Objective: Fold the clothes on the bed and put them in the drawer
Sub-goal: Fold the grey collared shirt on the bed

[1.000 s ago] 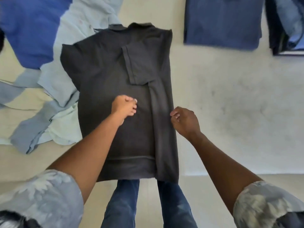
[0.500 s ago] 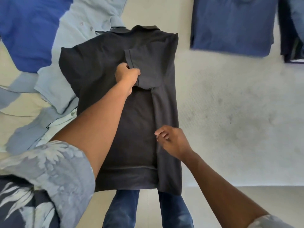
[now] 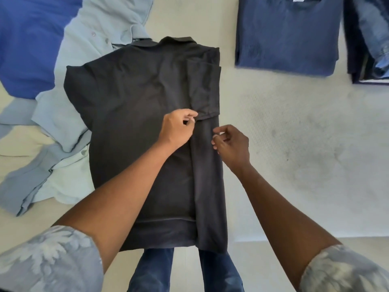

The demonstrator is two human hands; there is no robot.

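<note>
A dark grey polo shirt (image 3: 134,114) lies back-up on the white bed (image 3: 294,157), collar away from me. Its right side is folded inward as a long strip, and the short sleeve (image 3: 205,89) lies doubled back on top of that strip. My left hand (image 3: 177,128) pinches the lower hem corner of that sleeve. My right hand (image 3: 232,145) hovers at the strip's right edge with its fingers loosely curled and its fingertips touching the cloth. The shirt's left sleeve is still spread out flat.
A folded navy shirt (image 3: 288,32) lies at the back right, with dark folded clothes and denim (image 3: 370,39) beside it. Unfolded light blue shirts (image 3: 69,123) and a bright blue garment (image 3: 27,43) are heaped on the left. The shirt's hem hangs over the bed's near edge above my legs.
The folded sleeve has shifted to the right, onto the folded strip, and my left hand moved down and right with it. My right hand moved up and right to the strip's outer edge.
</note>
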